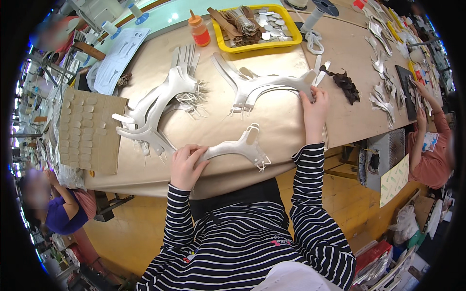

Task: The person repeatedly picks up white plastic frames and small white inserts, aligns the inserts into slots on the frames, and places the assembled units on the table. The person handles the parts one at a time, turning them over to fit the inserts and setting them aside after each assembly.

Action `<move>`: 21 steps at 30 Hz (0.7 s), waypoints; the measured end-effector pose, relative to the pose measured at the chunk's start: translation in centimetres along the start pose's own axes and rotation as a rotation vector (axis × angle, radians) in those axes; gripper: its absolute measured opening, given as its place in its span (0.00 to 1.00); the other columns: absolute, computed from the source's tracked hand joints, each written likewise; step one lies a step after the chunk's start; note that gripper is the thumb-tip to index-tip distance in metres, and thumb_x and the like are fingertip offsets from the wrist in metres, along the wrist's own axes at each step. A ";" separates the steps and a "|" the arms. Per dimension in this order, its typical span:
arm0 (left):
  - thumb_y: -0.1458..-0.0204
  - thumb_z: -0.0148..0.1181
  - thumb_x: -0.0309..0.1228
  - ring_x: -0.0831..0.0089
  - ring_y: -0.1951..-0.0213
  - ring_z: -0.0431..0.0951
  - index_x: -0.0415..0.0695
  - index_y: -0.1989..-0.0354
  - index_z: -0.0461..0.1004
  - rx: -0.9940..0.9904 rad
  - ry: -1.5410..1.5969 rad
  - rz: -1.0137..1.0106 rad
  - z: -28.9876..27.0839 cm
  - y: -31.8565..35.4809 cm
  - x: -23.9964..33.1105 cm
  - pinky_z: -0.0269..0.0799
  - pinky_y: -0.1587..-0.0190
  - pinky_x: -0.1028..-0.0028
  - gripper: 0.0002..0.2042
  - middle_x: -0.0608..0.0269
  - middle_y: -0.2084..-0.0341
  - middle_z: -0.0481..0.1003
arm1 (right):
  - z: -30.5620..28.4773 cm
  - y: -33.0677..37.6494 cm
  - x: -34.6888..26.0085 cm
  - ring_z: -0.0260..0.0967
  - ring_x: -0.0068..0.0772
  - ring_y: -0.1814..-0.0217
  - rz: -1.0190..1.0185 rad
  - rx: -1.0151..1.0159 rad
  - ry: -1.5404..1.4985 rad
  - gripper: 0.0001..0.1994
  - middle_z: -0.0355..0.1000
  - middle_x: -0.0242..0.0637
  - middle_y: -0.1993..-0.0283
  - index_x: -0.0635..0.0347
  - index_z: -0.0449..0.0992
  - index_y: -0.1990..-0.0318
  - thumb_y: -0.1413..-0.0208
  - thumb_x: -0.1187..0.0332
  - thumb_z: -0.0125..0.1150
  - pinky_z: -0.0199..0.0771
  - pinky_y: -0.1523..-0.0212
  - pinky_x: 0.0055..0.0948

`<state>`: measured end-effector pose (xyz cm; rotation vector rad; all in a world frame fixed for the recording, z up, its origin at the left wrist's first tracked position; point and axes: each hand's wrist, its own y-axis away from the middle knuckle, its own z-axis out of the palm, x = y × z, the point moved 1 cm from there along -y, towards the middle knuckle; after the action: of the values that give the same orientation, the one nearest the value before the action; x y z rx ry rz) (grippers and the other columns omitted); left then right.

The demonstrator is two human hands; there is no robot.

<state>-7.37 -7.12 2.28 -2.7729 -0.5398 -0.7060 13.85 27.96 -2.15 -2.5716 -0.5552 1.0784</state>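
Note:
My left hand (187,165) is closed on the left end of a white, branched, leather-like piece (228,148) near the table's front edge. This piece has an oval tab at its top and loose thread ends at its right tip. Farther right, my right hand (315,107) pinches the right end of a small stack of similar white pieces (272,85); its fingertips partly cover that end. On the left lies a bigger pile of these white branched pieces (160,99), with straps fanning upward and a bunch of thread tails at its right side.
A yellow tray (224,47) holds brown strips and pale tabs, beside an orange-capped bottle (199,30). Cardboard with rows of tabs (90,131) lies left. Dark scraps (345,87) and white cord (315,43) lie right. Co-workers sit at both sides.

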 end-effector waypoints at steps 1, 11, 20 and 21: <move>0.56 0.73 0.30 0.60 0.55 0.75 0.46 0.48 0.79 -0.009 -0.001 -0.001 0.0 0.0 -0.1 0.68 0.50 0.63 0.23 0.60 0.56 0.76 | -0.2 -0.1 0.0 0.72 0.33 0.57 0.072 -0.027 -0.037 0.17 0.74 0.39 0.57 0.67 0.80 0.51 0.45 0.66 0.71 0.72 0.55 0.31; 0.49 0.69 0.31 0.54 0.37 0.70 0.44 0.34 0.70 0.192 0.311 -0.183 -1.5 0.2 2.2 0.59 0.32 0.53 0.31 0.52 0.41 0.73 | -9.8 6.7 -10.5 0.75 0.20 0.61 0.499 -0.207 -1.367 0.08 0.79 0.33 0.61 0.68 0.78 0.55 0.42 0.78 0.66 0.74 0.56 0.21; 0.54 0.69 0.21 0.56 0.38 0.73 0.44 0.33 0.66 0.273 0.320 0.247 -3.5 -4.1 5.6 0.53 0.29 0.47 0.35 0.53 0.46 0.77 | -10.5 8.9 -14.9 0.75 0.18 0.62 0.556 -0.626 -1.413 0.10 0.80 0.34 0.62 0.68 0.79 0.55 0.44 0.80 0.68 0.74 0.62 0.18; 0.58 0.68 0.19 0.60 0.41 0.75 0.43 0.39 0.72 0.207 0.366 0.220 -3.6 -4.1 5.4 0.55 0.30 0.48 0.32 0.56 0.52 0.80 | -10.5 9.0 -14.9 0.75 0.18 0.62 0.560 -0.630 -1.398 0.10 0.80 0.34 0.62 0.68 0.79 0.55 0.44 0.80 0.68 0.74 0.62 0.18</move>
<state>-6.05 -2.95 8.61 -2.3855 -0.2158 -1.0091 14.02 11.91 10.42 -1.9562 -0.4466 3.3284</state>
